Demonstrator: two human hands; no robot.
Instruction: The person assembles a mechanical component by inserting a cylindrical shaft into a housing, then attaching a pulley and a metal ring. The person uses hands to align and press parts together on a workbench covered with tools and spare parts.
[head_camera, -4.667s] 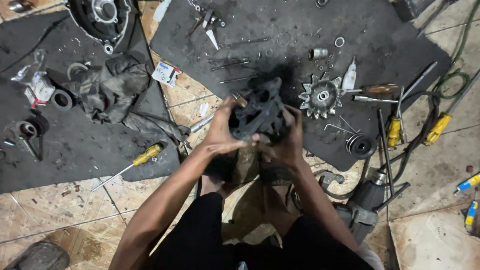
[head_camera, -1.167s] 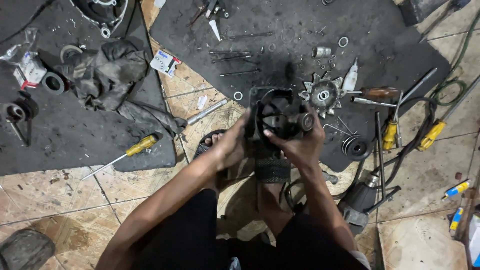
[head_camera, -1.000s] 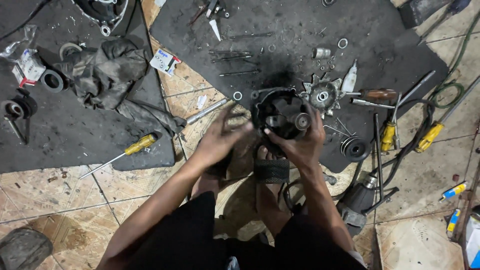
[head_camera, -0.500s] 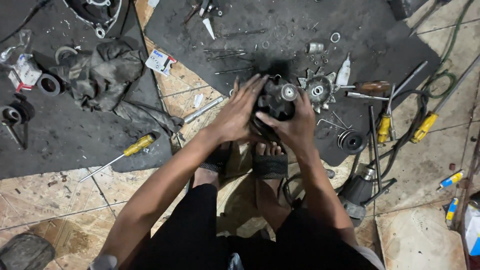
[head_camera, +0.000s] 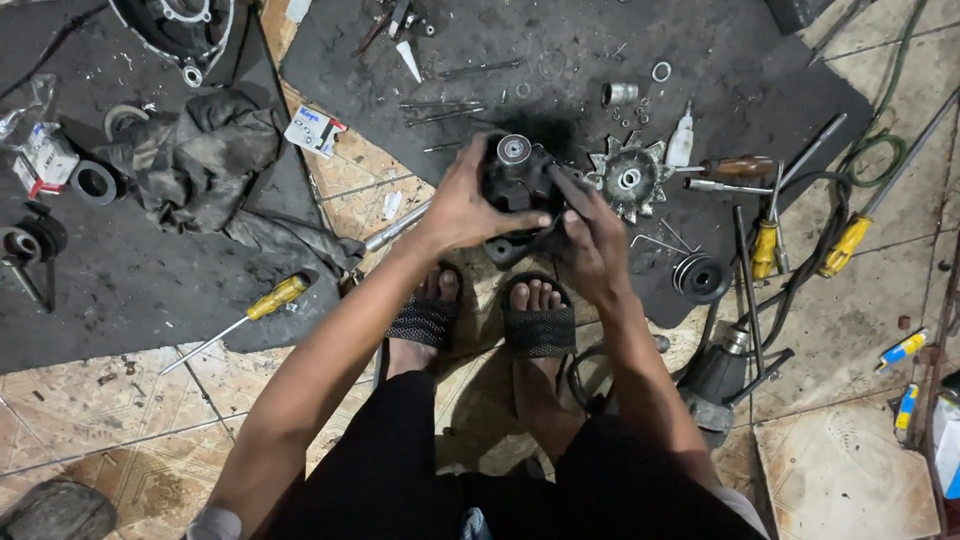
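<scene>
Black housing (head_camera: 515, 190) gripped by left hand (head_camera: 470, 205) and right hand (head_camera: 590, 240), fingers wrapped tight; held above mat (head_camera: 700, 60), toothed rotor (head_camera: 628, 178) beside. Firm two-handed grip needed.

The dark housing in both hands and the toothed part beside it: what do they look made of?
The dark housing looks like cast metal, blackened with grease and dull, with a bright machined ring on top. The left hand and right hand grip it. The toothed part seems bare silvery metal with a matte grey sheen, probably steel or aluminium.
</scene>
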